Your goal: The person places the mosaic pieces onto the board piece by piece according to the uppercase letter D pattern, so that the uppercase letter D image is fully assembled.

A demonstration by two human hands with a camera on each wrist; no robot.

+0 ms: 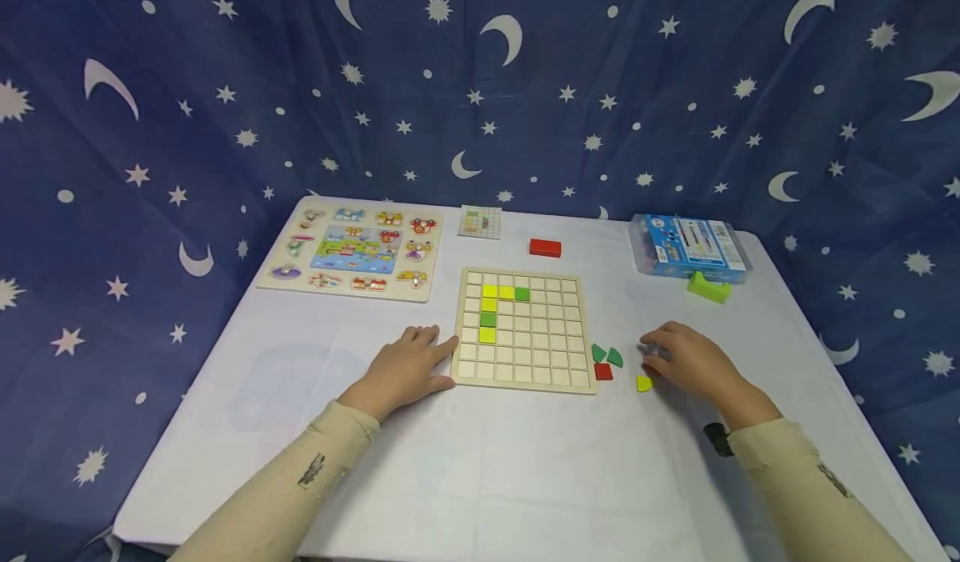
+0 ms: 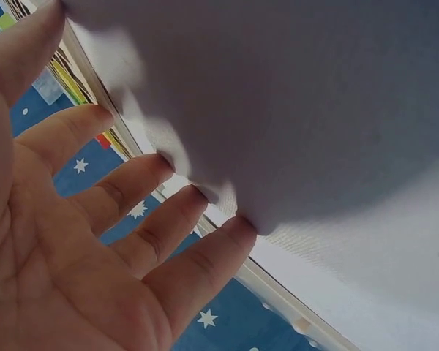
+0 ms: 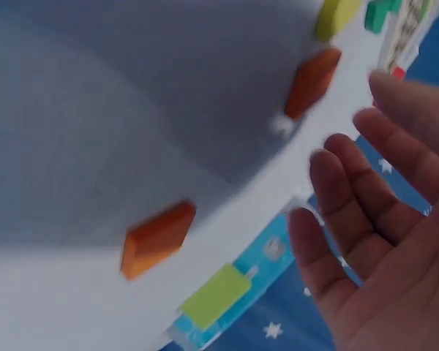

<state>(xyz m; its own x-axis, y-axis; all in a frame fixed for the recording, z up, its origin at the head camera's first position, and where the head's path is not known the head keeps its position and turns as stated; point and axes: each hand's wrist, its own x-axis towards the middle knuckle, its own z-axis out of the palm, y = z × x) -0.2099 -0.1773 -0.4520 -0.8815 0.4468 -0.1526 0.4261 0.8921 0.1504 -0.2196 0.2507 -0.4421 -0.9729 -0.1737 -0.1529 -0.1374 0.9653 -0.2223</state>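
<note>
A light wooden grid board (image 1: pixel 525 389) lies mid-table, with yellow tiles (image 1: pixel 489 290) and green tiles (image 1: pixel 488 319) in its upper-left cells. My left hand (image 1: pixel 405 372) rests at the board's left edge with fingers spread; its fingertips are on the white cloth in the left wrist view. To the right of the board, my right hand (image 1: pixel 688 363) hovers low with loosely bent fingers and nothing in them. Beside its thumb lies a yellow piece (image 1: pixel 644 383). Two orange tiles (image 3: pixel 313 82) show near it in the right wrist view, hidden by the hand in the head view.
Green quarter pieces (image 1: pixel 615 357) and a red square tile (image 1: pixel 603 372) lie by the board's right edge. Behind are a red block (image 1: pixel 545 248), a pattern card (image 1: pixel 480 222), a picture puzzle (image 1: pixel 345 291), a blue box (image 1: pixel 686 245) and a lime-green block (image 1: pixel 708 288).
</note>
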